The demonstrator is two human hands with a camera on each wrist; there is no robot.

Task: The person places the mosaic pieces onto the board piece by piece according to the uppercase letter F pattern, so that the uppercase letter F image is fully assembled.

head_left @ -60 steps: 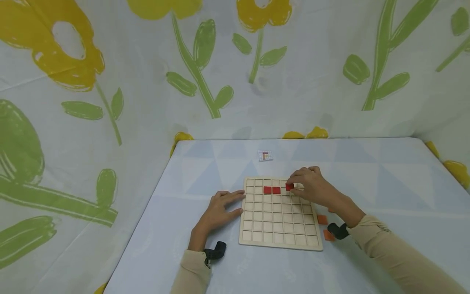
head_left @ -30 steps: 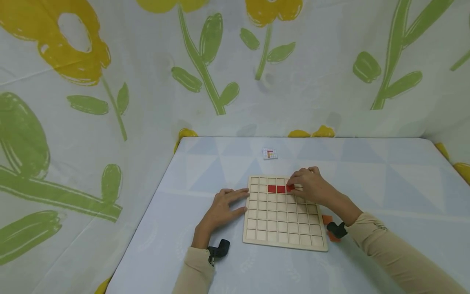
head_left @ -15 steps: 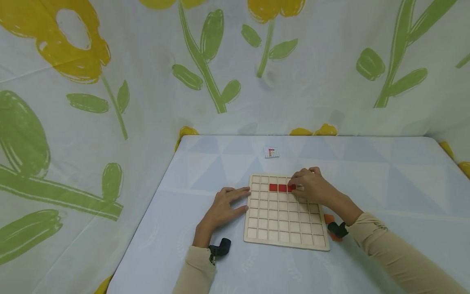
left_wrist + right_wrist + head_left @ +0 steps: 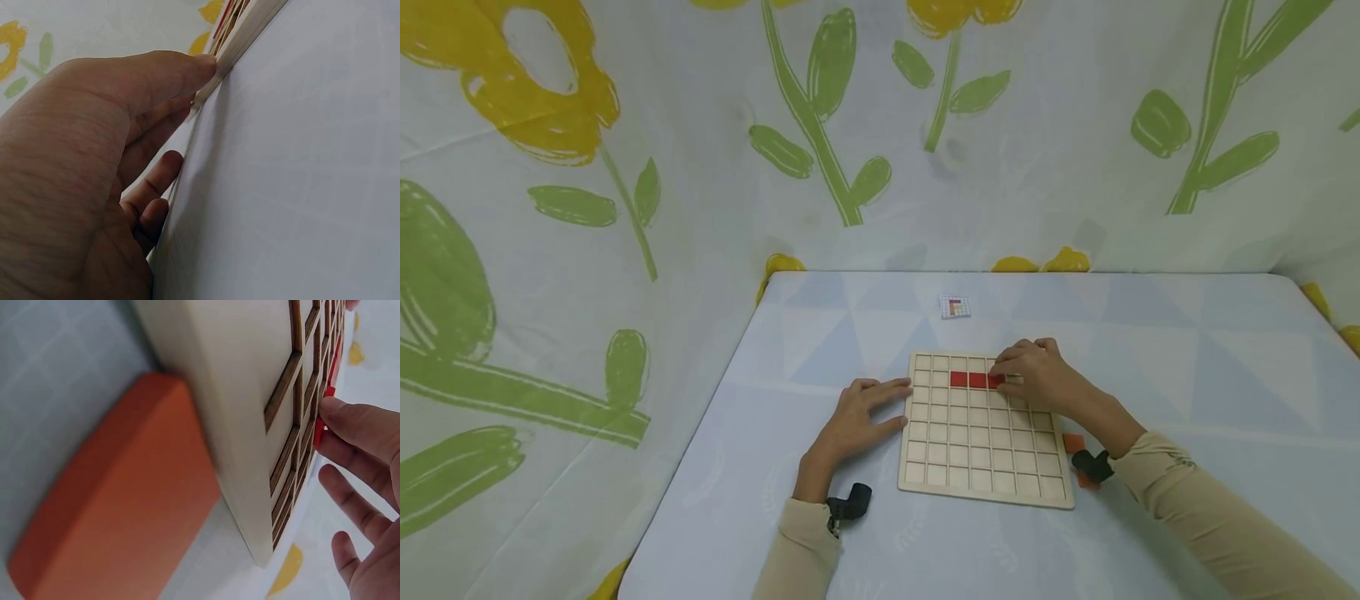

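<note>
A wooden grid board [image 4: 958, 456] lies on the table, with two red square tiles [image 4: 967, 380] side by side in its second row from the far edge. Just right of them, my right hand [image 4: 1043, 377] pinches a third red tile [image 4: 319, 432] between thumb and index finger, down at a cell in line with the others. That tile is partly covered by the fingers. Along the board's left edge rests my left hand [image 4: 859, 425]; in the left wrist view its thumb [image 4: 178, 75] touches the board's side, fingers loosely extended.
Orange tiles [image 4: 1073, 442] lie against the board's right edge, partly hidden beneath the right wrist; one orange tile [image 4: 134, 494] looms close in the right wrist view. A small card with a coloured grid pattern [image 4: 955, 307] lies beyond the board.
The right hand has lowered its red tile leftward, from slightly apart to beside the other two. The left hand has kept to the board's edge. The head view has shifted slightly.
</note>
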